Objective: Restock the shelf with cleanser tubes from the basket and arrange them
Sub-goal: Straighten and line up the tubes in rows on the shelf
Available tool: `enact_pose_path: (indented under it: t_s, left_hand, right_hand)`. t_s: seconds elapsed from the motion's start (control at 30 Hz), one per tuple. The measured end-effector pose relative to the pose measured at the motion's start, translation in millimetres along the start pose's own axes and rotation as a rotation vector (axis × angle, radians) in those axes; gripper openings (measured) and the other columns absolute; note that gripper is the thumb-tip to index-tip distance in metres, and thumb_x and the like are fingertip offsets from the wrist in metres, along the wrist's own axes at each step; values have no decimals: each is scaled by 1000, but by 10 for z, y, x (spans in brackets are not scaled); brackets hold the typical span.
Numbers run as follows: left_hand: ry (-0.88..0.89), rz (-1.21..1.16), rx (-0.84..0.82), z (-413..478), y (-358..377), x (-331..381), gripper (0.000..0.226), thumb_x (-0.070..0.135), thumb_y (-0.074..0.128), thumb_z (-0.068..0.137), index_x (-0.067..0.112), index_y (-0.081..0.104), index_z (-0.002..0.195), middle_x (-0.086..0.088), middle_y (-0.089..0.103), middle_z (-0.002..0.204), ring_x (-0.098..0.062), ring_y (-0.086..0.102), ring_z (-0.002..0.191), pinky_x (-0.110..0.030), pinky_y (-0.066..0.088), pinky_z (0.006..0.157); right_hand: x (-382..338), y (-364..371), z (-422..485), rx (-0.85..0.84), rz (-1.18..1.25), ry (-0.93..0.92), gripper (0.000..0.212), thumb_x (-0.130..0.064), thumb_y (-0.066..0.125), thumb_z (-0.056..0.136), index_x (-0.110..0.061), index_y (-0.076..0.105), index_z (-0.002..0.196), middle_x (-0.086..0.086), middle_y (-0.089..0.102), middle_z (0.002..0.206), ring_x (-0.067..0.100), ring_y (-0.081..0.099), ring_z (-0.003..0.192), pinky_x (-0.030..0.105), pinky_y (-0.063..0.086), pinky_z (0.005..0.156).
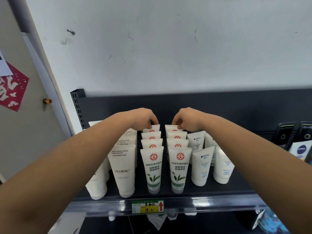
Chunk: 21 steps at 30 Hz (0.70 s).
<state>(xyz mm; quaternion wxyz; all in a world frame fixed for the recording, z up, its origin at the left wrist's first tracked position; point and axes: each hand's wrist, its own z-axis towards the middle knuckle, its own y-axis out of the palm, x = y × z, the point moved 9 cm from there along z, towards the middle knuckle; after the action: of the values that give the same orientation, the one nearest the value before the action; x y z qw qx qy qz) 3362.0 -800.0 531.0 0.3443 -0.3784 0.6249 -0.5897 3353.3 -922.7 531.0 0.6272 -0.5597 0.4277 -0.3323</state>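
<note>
Centrally, on the dark shelf (219,193): 2 rows of green-tea cleanser tubes, 4 deep, set upright and cap-down. Pinched at its flat crimped top by the left grip (145,119): the left rear tube (155,128). Pinched likewise by the right grip (184,120): the right rear tube (170,127). Both grips narrow, curled onto the tube tops, with fingertips partly hidden behind knuckles. Flanked just beside at left by FLORAL tubes (122,168) and at right by blue-label tubes (201,164). Basket not in view.

Judged light, soft-walled and smooth, so easily dented by a squeeze and prone to tipping on the narrow cap. Packed closely enough to risk toppling neighbours in a chain. Best taken at the stiff crimped seam for small nudges, or round the firmer shoulder above the cap for lifting. Appeared near complete for this kind, with only squaring of the rear pair left.
</note>
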Motion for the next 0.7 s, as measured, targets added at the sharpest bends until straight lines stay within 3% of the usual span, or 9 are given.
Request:
enact_pose_path:
  t_s: [0.3, 0.7]
  left_hand:
    - [-23, 31, 17, -87, 17, 2, 37, 11, 50, 97, 26, 60, 129, 5, 62, 125, -13, 57, 109, -40, 47, 98]
    - [-60, -18, 25, -109, 50, 0, 35, 15, 46, 98, 18, 57, 132, 1, 58, 132, -17, 54, 116, -25, 42, 92]
  right_hand:
    - [-21, 9, -44, -2, 14, 10, 28, -7, 58, 93, -15, 68, 118, 1, 67, 117, 18, 61, 104, 23, 47, 86]
    - [12, 66, -47, 13, 35, 53, 31, -8, 56, 94, -16, 66, 122, 3, 66, 120, 19, 60, 106, 26, 47, 88]
